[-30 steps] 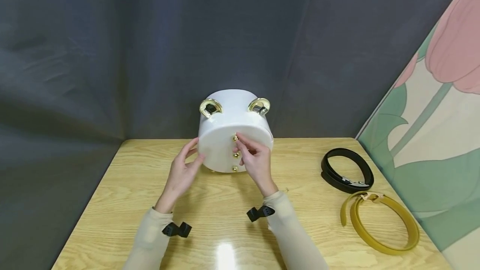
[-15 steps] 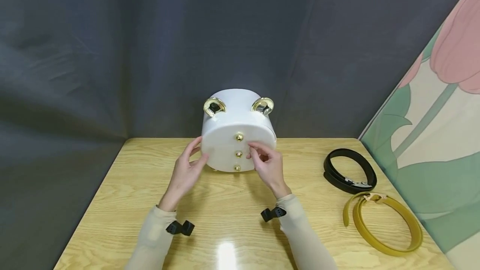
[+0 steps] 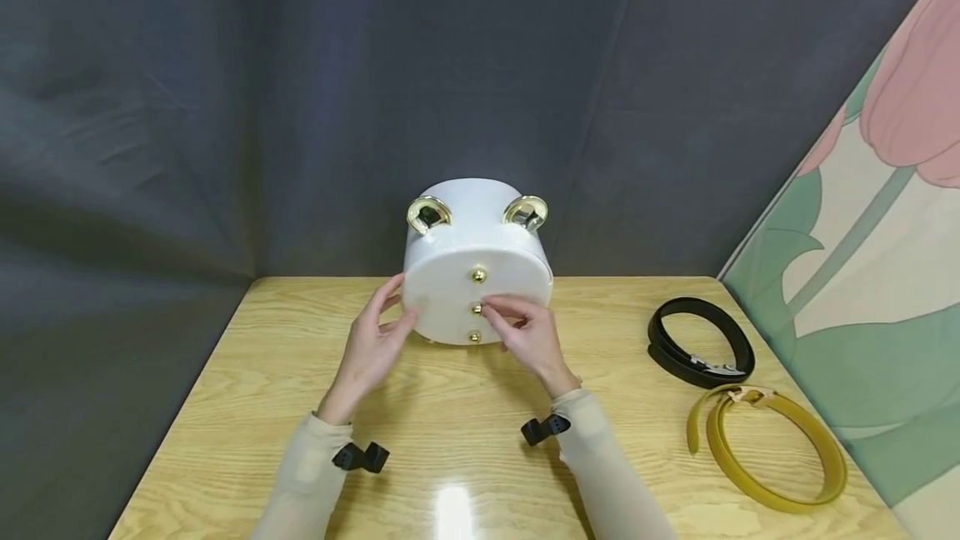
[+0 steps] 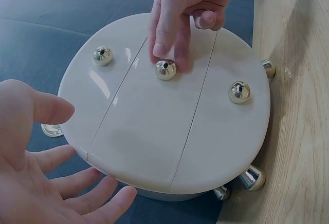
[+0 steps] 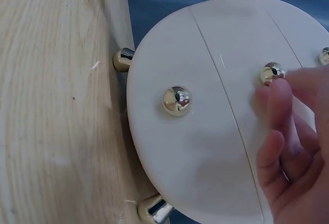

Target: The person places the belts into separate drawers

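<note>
Right hand [image 3: 531, 333]: fingertips [image 4: 163, 49] at the middle gold knob [image 4: 165, 69] on the round face of the white box [image 3: 457, 307] — touching it; whether they pinch it cannot be told from any view. Left hand [image 3: 372, 337]: fingers straight and spread, resting against the left edge of the box face, gripping nothing.

The box lies on its side at the far middle of the wooden table [image 3: 247, 407], round face toward the person. The face carries three gold knobs in a line — upper knob [image 3: 477, 275], middle, lower knob [image 3: 474, 337]. Two gold ring handles [image 3: 428, 212] sit on the upper side of the box.

To the right, well apart from the hands: black belt [image 3: 699, 342], coiled; yellow belt [image 3: 772, 448] just in front of it.
</note>
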The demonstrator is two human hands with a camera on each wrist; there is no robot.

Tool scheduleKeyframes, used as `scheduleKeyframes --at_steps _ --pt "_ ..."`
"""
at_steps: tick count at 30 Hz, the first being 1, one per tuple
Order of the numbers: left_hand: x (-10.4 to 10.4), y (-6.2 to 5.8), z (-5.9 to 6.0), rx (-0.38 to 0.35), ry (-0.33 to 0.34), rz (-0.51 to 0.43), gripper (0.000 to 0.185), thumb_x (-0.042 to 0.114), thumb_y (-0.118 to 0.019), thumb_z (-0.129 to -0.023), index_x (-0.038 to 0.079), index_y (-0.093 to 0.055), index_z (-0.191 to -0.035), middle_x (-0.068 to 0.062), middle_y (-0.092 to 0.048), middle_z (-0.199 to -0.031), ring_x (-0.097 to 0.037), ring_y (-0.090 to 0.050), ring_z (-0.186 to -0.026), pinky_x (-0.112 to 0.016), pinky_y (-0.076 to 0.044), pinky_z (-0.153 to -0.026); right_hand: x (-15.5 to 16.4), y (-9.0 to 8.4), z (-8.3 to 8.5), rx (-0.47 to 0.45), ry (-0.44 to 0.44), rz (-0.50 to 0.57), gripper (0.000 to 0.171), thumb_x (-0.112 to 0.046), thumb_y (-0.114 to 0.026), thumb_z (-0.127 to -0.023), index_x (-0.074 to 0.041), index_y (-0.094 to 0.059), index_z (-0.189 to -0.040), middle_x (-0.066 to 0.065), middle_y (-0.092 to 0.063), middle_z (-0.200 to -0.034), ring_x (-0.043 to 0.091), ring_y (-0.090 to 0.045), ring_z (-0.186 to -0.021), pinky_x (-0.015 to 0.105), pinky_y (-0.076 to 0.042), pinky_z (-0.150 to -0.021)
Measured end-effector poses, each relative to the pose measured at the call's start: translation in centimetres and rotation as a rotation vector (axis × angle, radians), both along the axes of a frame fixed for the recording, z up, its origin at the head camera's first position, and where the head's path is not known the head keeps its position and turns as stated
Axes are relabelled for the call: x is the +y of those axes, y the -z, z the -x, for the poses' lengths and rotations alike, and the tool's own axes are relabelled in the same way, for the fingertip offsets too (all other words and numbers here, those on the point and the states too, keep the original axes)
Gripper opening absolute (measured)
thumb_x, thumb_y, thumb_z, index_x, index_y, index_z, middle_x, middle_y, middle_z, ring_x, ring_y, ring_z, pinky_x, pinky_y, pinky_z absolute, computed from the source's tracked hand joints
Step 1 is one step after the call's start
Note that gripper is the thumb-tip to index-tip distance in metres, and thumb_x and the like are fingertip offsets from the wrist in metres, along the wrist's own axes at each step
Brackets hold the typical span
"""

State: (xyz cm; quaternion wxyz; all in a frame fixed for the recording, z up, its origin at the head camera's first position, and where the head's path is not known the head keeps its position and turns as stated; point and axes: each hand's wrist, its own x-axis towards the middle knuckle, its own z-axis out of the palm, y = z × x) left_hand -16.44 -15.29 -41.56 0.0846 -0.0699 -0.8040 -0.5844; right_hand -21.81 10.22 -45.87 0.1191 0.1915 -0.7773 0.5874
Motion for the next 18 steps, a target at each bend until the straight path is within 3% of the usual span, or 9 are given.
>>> scheduleKeyframes --at_steps 3,7,11,18 --pt "0.05 -0.03 -0.04 0.003 0.002 0.005 0.059 0.018 -0.063 -0.107 0.015 -0.042 -0.163 -0.013 -0.043 -0.168 -0.037 -0.047 -0.151 -0.056 -0.054 -0.112 -0.14 0.06 -0.16 -0.057 -0.056 -0.019 0.03 -0.014 -0.081 -0.095 -0.007 -0.08 -0.124 0.017 -0.081 -0.114 0.041 -0.069 -0.054 0.052 -0.058 -0.047" --pt "0.01 -0.11 -0.12 0.005 0.004 0.006 0.059 0.017 -0.063 -0.107 0.014 -0.042 -0.163 -0.014 -0.043 -0.167 -0.038 -0.047 -0.151 -0.056 -0.054 -0.112 -0.36 -0.08 -0.36 -0.108 -0.095 -0.035 0.035 -0.013 -0.081 -0.096 -0.006 -0.077 -0.129 0.019 -0.079 -0.118 0.031 -0.07 -0.051 0.059 -0.057 -0.051" --pt "0.04 -0.11 -0.03 0.002 0.012 0.003 0.06 0.017 -0.062 -0.108 0.015 -0.04 -0.164 -0.014 -0.043 -0.167 -0.038 -0.047 -0.151 -0.055 -0.054 -0.112 -0.45 -0.45 -0.41 -0.125 -0.077 -0.028 0.031 -0.013 -0.079 -0.097 -0.006 -0.078 -0.127 0.018 -0.078 -0.12 0.015 -0.067 -0.049 0.052 -0.06 -0.052" --pt "0.02 -0.03 0.07 0.005 0.007 -0.007 0.061 0.015 -0.062 -0.108 0.013 -0.039 -0.165 -0.018 -0.044 -0.166 -0.04 -0.048 -0.15 -0.056 -0.054 -0.111 -0.61 -0.6 -0.46 -0.14 -0.067 -0.017 0.027 -0.012 -0.079 -0.097 -0.004 -0.08 -0.123 0.018 -0.08 -0.111 0.013 -0.068 -0.05 0.034 -0.059 -0.049"
